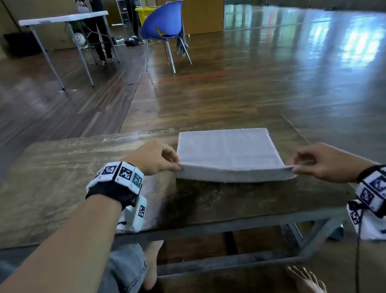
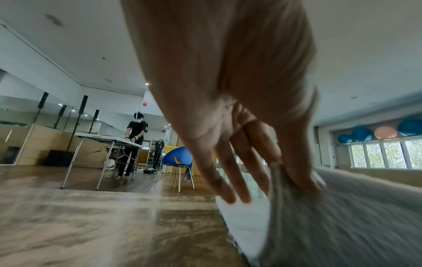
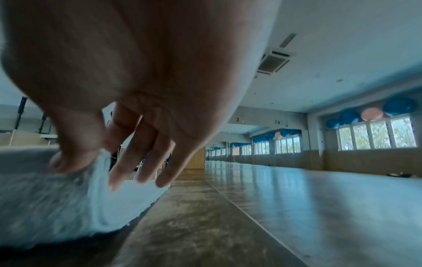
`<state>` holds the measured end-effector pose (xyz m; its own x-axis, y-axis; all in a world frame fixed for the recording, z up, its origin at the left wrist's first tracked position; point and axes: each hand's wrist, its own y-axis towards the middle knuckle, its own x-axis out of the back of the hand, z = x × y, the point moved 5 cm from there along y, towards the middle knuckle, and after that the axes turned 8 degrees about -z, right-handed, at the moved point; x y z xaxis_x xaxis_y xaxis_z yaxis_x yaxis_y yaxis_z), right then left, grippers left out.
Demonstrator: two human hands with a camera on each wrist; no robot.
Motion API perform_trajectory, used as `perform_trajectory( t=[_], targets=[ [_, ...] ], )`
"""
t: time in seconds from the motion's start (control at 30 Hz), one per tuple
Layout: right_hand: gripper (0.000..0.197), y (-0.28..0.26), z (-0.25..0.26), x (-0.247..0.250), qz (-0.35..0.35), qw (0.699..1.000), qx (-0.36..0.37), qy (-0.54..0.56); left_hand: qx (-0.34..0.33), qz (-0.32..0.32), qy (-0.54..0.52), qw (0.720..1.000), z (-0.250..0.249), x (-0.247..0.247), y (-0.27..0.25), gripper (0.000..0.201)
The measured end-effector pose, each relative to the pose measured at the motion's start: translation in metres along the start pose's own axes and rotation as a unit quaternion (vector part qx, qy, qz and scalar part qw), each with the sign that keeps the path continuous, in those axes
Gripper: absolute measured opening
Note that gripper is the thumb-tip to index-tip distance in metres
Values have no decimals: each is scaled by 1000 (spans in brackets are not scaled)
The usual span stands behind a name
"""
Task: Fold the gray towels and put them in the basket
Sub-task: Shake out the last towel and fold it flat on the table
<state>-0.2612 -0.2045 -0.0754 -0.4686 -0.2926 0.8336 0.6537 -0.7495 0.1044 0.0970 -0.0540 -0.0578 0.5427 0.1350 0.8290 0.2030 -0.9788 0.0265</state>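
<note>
I see one gray towel [image 1: 228, 152] lying folded on the far right part of the wooden table [image 1: 63, 179], its far edge flat on the top and its near edge lifted off the wood.

Left hand [image 1: 152, 157]: thumb and forefinger pinch the towel's near left corner. In the left wrist view the thumb presses the gray cloth from above, while the other fingers [image 2: 230, 182] stretch downward, their tips near the towel's pale edge.

Right hand [image 1: 320, 163]: pinches the near right corner, held slightly above the table. The right wrist view confirms this: the thumb clamps the cloth, and the three remaining fingers [image 3: 146, 162] hang straight, tips just over the towel's side edge.

Between the two pinched corners the near edge sags in a shallow curve, with a shadow on the table beneath it. The towel looks doubled; how many layers it has I cannot tell.

Both wrists carry marker bands [image 1: 118, 177].

Far side of the room: a blue chair [image 1: 164, 23] with a gray cloth hanging from it, a yellow basket [image 1: 144, 12] behind the chair, a white folding table [image 1: 62, 19] to the left with a person standing at it.
</note>
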Motion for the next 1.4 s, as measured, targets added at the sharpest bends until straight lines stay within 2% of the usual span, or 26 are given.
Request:
perform_trajectory(
  t=[0.1, 0.17, 0.23, 0.3, 0.37, 0.47, 0.57, 0.63, 0.7, 0.8, 0.9, 1.0, 1.07, 1.13, 1.2, 1.3, 1.33, 1.4],
  targets=[
    [8, -4, -6, -7, 106, 993, -43, 18, 76, 158, -19, 984, 7, -18, -4, 8],
    [9, -7, -11, -10, 174, 978, -89, 78, 140, 229, -52, 962, 10, -27, -9, 7],
    [10, -10, -14, -12, 212, 962, -121, 123, 166, 252, -61, 951, 12, -29, -10, 7],
    [16, -7, -18, -13, 187, 968, -117, 120, 163, 240, -44, 956, 14, -28, -5, 8],
    [16, 3, -23, -12, 107, 986, -99, 87, 139, 186, -21, 972, 15, -26, 5, 7],
    [12, 20, -28, -10, 6, 996, -80, 30, 92, 47, 19, 995, 14, -23, 24, 7],
    [14, 34, -32, -11, -55, 994, -75, -51, 56, -52, 47, 996, 8, -26, 41, 9],
    [16, 41, -36, -13, -77, 990, -88, -80, 60, -90, 51, 993, 7, -31, 51, 10],
    [17, 46, -42, -17, -77, 987, -107, -88, 68, -94, 57, 992, 9, -38, 60, 10],
    [15, 52, -45, -30, -43, 985, -102, -130, 70, -51, 93, 992, 13, -49, 68, 16],
    [16, 58, -46, -36, -33, 984, -98, -145, 69, -35, 94, 993, 19, -49, 71, 17],
    [14, 61, -43, -33, -23, 984, -105, -144, 62, -37, 92, 993, 18, -47, 71, 14],
    [15, 61, -35, -25, -48, 985, -103, -131, 40, -68, 91, 993, 11, -41, 70, 10],
    [10, 61, -23, -9, -117, 983, -89, -107, 7, -133, 82, 988, -1, -28, 69, 8],
    [7, 60, -11, 10, -220, 971, -53, -83, -33, -222, 65, 972, -17, -9, 65, 7],
    [11, 54, 4, 41, -373, 928, 8, -18, -101, -350, 31, 931, -38, 22, 52, 9],
    [11, 50, 7, 48, -406, 913, 25, 11, -119, -379, 13, 918, -42, 30, 46, 11],
    [13, 44, 6, 53, -430, 900, 46, 46, -143, -409, -17, 901, -45, 38, 34, 12]
  ],
)
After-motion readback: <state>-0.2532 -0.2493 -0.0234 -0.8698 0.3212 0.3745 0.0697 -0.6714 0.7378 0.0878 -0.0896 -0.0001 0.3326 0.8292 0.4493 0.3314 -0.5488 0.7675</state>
